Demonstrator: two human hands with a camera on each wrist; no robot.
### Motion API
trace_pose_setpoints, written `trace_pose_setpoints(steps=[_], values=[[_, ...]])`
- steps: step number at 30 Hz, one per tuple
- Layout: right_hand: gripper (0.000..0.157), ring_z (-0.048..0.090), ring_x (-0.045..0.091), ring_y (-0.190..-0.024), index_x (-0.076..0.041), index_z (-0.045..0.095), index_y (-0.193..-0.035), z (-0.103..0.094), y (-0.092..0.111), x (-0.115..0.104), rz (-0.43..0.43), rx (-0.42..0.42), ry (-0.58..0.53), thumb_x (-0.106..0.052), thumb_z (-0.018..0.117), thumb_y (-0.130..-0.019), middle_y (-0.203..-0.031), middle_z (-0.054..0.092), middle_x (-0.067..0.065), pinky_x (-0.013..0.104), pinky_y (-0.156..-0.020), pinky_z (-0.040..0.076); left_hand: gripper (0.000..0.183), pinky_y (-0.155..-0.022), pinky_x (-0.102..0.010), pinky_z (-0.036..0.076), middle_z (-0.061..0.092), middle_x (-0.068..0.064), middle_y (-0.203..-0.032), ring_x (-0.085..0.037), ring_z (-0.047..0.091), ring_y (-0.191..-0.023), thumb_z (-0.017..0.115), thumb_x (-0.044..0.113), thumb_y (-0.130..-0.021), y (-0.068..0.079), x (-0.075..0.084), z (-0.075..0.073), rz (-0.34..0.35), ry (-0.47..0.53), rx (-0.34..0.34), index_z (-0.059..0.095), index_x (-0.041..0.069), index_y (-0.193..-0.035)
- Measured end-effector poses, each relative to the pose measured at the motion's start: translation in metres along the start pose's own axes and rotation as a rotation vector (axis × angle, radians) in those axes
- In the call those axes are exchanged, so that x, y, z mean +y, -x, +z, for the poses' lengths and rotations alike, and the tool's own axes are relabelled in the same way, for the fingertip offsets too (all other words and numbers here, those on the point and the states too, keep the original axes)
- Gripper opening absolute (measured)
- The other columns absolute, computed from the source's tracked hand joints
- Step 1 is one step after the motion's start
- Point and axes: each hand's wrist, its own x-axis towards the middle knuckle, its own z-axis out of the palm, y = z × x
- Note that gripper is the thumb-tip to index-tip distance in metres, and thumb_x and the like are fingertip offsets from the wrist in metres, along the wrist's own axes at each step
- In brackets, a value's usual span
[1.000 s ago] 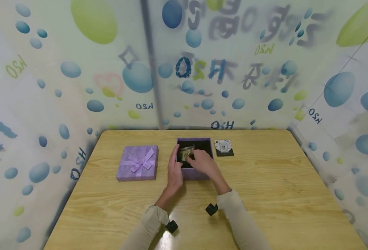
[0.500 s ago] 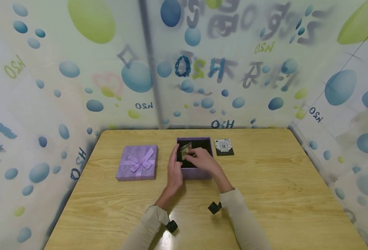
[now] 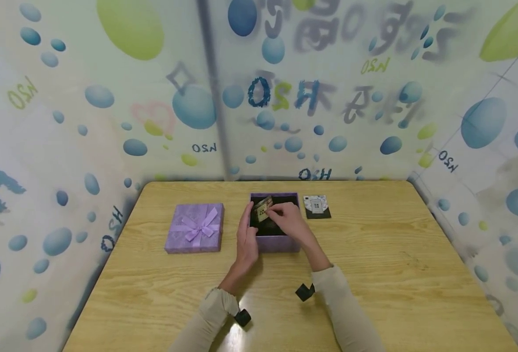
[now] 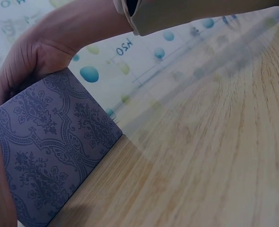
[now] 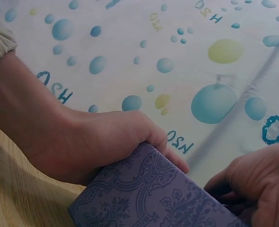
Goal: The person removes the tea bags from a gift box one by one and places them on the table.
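Observation:
A purple patterned gift box with a black interior stands lidless on the table. My left hand grips its left side, fingers along the outer wall; in the right wrist view the thumb hooks over the rim of the box. My right hand reaches over the box from the right. Between its thumb and fingers it pinches a small square sachet, dark with a gold label, tilted over the inside. In the left wrist view the box wall hides the right fingertips.
The matching purple lid with a ribbon bow lies to the left of the box. A flat black-and-white square packet lies to its right. Behind the wooden table rises a bubble-patterned wall.
The right hand has drawn the sachet up from lower in the box, and its tilt has changed. Hand and forearm have shifted slightly right; the left hand keeps its hold.

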Motion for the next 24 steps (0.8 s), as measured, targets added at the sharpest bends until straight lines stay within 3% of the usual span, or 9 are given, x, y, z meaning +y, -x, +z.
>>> trace_pose_setpoints(steps=[2, 4, 6, 13, 15, 20, 24], values=[[0.02, 0.07, 0.02, -0.088, 0.0, 0.079, -0.112, 0.0, 0.0, -0.001, -0.01, 0.034, -0.002, -0.009, 0.065, -0.101, -0.105, 0.077, 0.01, 0.039, -0.081, 0.057, 0.073, -0.124, -0.055, 0.021, 0.032, -0.011, -0.169, -0.026, 0.024, -0.157, 0.033, -0.005, -0.092, 0.0, 0.0, 0.001, -0.001, 0.001, 0.003, 0.035, 0.01, -0.163], [0.018, 0.072, 0.026, -0.097, 0.001, 0.078, -0.111, 0.0, 0.0, -0.002, -0.019, 0.054, -0.012, -0.004, 0.067, -0.098, -0.109, 0.077, 0.013, 0.043, -0.086, 0.058, 0.074, -0.124, -0.054, 0.022, 0.033, -0.01, -0.168, -0.025, 0.026, -0.157, 0.034, -0.006, -0.091, -0.001, 0.0, 0.001, 0.001, 0.003, 0.01, 0.036, 0.011, -0.163], [0.019, 0.072, 0.029, -0.096, 0.002, 0.076, -0.113, 0.0, 0.0, -0.003, -0.011, 0.066, -0.022, 0.001, 0.067, -0.096, -0.106, 0.076, 0.015, 0.044, -0.085, 0.058, 0.074, -0.125, -0.054, 0.021, 0.033, -0.012, -0.168, -0.027, 0.026, -0.157, 0.034, -0.008, -0.091, -0.001, 0.0, 0.001, 0.004, 0.014, 0.015, 0.036, 0.009, -0.163], [0.044, 0.055, 0.02, -0.078, -0.001, 0.062, -0.135, 0.0, 0.0, -0.003, 0.044, 0.064, -0.076, 0.006, 0.064, -0.092, -0.106, 0.065, 0.015, 0.033, -0.072, 0.047, 0.069, -0.123, -0.058, 0.02, 0.034, -0.028, -0.164, -0.039, 0.026, -0.155, 0.034, -0.013, -0.088, 0.003, 0.043, -0.004, -0.015, 0.056, 0.009, 0.037, -0.008, -0.157], [0.043, 0.051, 0.02, -0.076, -0.001, 0.063, -0.134, -0.001, 0.001, -0.005, 0.063, 0.057, -0.091, 0.006, 0.063, -0.092, -0.11, 0.066, 0.015, 0.032, -0.07, 0.044, 0.069, -0.123, -0.06, 0.019, 0.034, -0.028, -0.164, -0.039, 0.026, -0.155, 0.034, -0.013, -0.088, 0.003, 0.042, -0.005, -0.017, 0.054, 0.004, 0.036, -0.009, -0.157], [0.028, 0.065, 0.022, -0.089, 0.0, 0.075, -0.123, -0.002, 0.002, -0.007, 0.112, 0.049, -0.097, 0.0, 0.064, -0.097, -0.122, 0.072, 0.016, 0.034, -0.077, 0.054, 0.067, -0.123, -0.059, 0.021, 0.032, -0.028, -0.165, -0.039, 0.025, -0.156, 0.033, -0.014, -0.091, 0.004, 0.044, -0.007, -0.016, 0.044, -0.009, 0.035, -0.008, -0.158], [0.021, 0.071, 0.026, -0.098, 0.001, 0.079, -0.114, -0.001, 0.001, -0.007, 0.094, 0.078, -0.117, -0.008, 0.067, -0.099, -0.114, 0.076, 0.015, 0.039, -0.085, 0.058, 0.067, -0.123, -0.06, 0.021, 0.031, -0.029, -0.165, -0.04, 0.024, -0.156, 0.032, -0.015, -0.092, 0.002, 0.035, -0.004, -0.012, 0.04, 0.0, 0.034, -0.008, -0.158]])
